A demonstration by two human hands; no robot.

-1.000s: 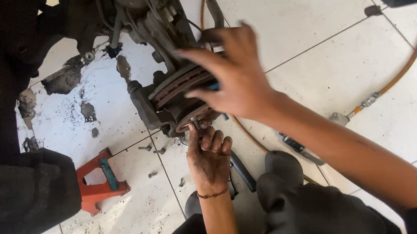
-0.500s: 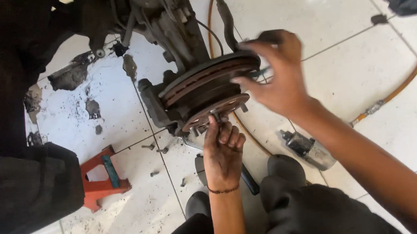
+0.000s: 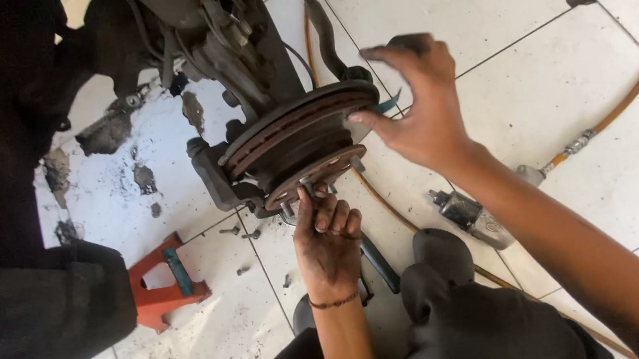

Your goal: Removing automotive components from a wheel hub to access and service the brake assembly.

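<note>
Rusty grey metal brake disc (image 3: 294, 133): left hand (image 3: 328, 238) below it, fingertips pressed to its hub; right hand (image 3: 419, 110) beside it, fingers spread.

Left hand (image 3: 328, 242) is pressing its grimy fingertips against the wheel hub (image 3: 318, 177) beneath the brake disc (image 3: 294, 125). Right hand (image 3: 418, 107) is touching the disc's edge, fingers spread. Orange air hose (image 3: 625, 98) and impact wrench (image 3: 473, 216) are lying on the tiled floor (image 3: 472, 15) nearby.
</note>
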